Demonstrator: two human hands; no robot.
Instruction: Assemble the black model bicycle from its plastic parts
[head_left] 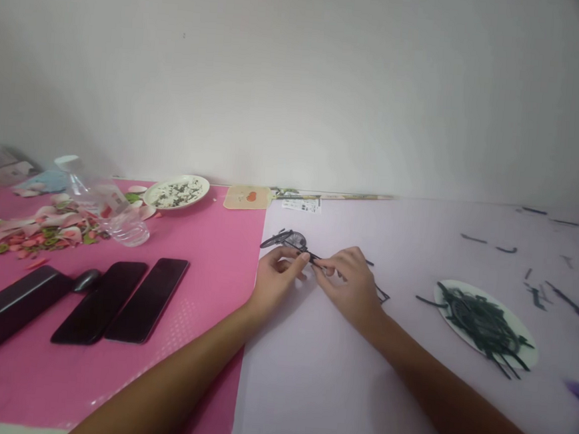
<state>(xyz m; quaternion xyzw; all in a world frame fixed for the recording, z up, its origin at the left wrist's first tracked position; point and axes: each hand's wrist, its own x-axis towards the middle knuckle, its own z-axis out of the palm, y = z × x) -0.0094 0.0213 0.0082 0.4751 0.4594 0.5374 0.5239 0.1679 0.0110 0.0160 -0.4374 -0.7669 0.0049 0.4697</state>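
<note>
Both hands meet over the lilac half of the table, around a small black model (295,238) that looks like a bicycle, with a spoked wheel showing past my left fingers. My left hand (281,266) is closed, thumb and fingers pinching a dark bar of it. Close beside it, my right hand (348,275) is also closed, its fingertips pinched at the same dark bar. Thin black parts stick out behind and beyond the right hand; whether they join the model is hidden. To the right, a white plate (531,336) carries a heap of dark strips (484,319).
Loose black pieces (566,299) lie scattered at the far right. On the pink half are two phones (147,299), a long black object (16,309), a clear bottle (105,202), pink and green petal-like pieces (32,230) and a plate of white bits (201,187). A wall rises behind.
</note>
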